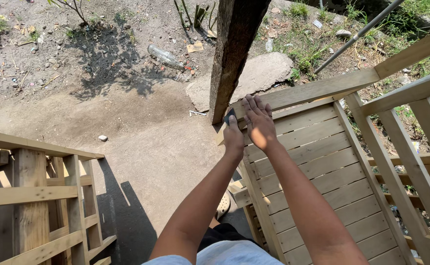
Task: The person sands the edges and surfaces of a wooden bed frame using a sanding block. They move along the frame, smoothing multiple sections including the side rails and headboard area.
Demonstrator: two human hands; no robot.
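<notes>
1. Left hand (233, 135) closed around a small dark block (229, 116), fingers holding it against the end of a wooden rail (318, 88).
2. Right hand (259, 122) laid flat on the same rail, fingers spread wide, just beside the left.
3. Rail topping a slatted wooden panel (323, 167), next to a rough upright post (232, 54).
4. Below: dirt ground (126, 113), a flat stone (261, 73), a plastic bottle (165, 56).

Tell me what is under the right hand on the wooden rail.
The right hand lies flat on the top rail of the wooden frame. The left hand holds a small dark block beside it. The hand covers the wood beneath.
</notes>
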